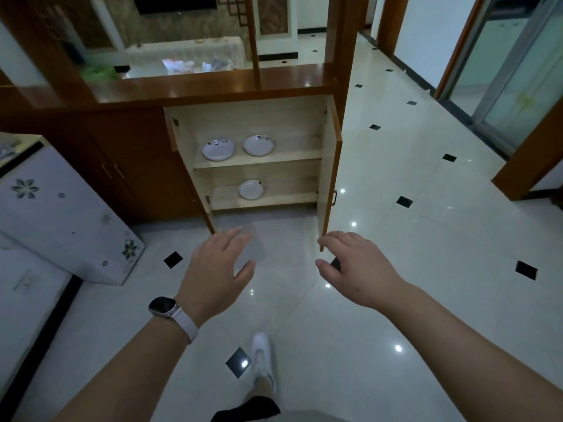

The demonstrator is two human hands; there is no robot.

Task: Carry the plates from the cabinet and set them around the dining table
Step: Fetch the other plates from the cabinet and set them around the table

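Cabinet (pixel 259 123) open; three plates (pixel 218 149) lay flat inside, faces up. Left hand (pixel 216 269), right hand (pixel 356 266) hovered before it, relaxed, empty.

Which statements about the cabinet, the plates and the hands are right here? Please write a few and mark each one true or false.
1. The cabinet stands with its doors open. True.
2. Four plates lie inside it. False: there are three, the left upper plate and the right upper plate on the upper shelf, and the lower plate on the shelf below.
3. The left hand holds a plate. False: the left hand and the right hand both hold nothing, with relaxed fingers, in front of the cabinet.
4. A watch sits on the left wrist. True.
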